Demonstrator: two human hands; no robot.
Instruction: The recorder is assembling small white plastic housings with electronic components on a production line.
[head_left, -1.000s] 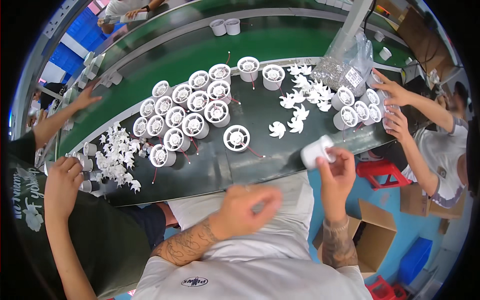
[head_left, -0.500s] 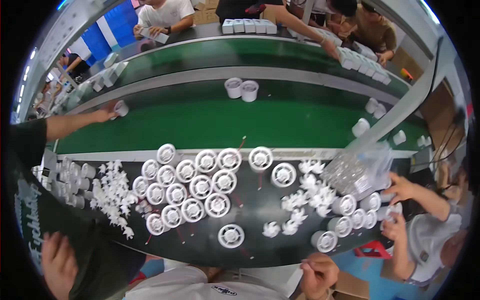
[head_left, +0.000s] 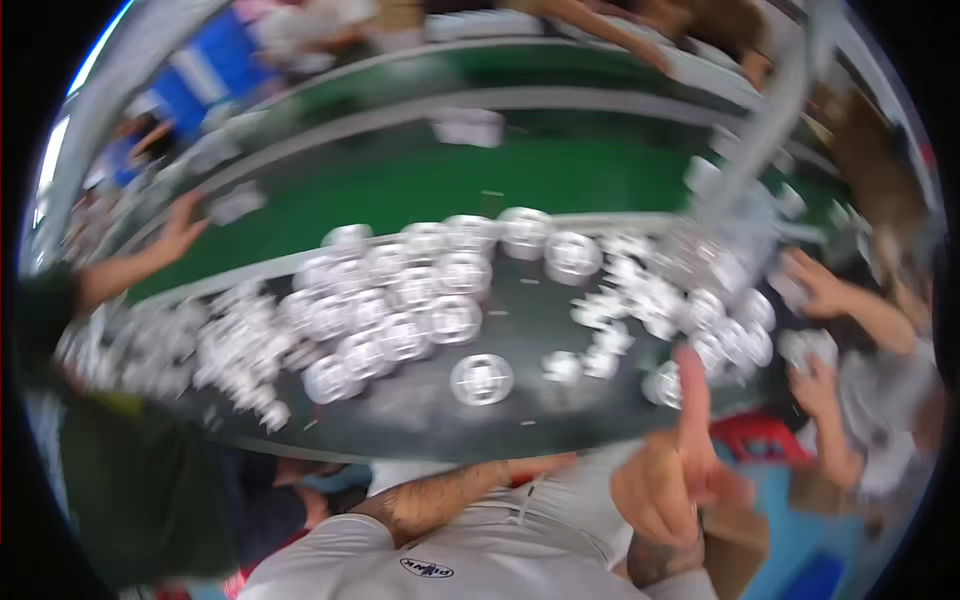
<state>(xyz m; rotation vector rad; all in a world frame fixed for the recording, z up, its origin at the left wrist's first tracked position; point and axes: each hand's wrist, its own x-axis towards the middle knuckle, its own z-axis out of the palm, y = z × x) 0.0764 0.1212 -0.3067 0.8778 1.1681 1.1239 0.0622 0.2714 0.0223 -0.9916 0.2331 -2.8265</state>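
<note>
Housing (head_left: 661,386), white, just beyond right hand (head_left: 672,485)

Round white fan housing (head_left: 663,384), blurred, on the dark tabletop (head_left: 548,408) near its front edge

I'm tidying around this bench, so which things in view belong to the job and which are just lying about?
Likely part of the job:
- white fans on the dark bench
- loose white blades
- clear bag, probably

Apparently just lying about:
- red stool
- cardboard box
</note>
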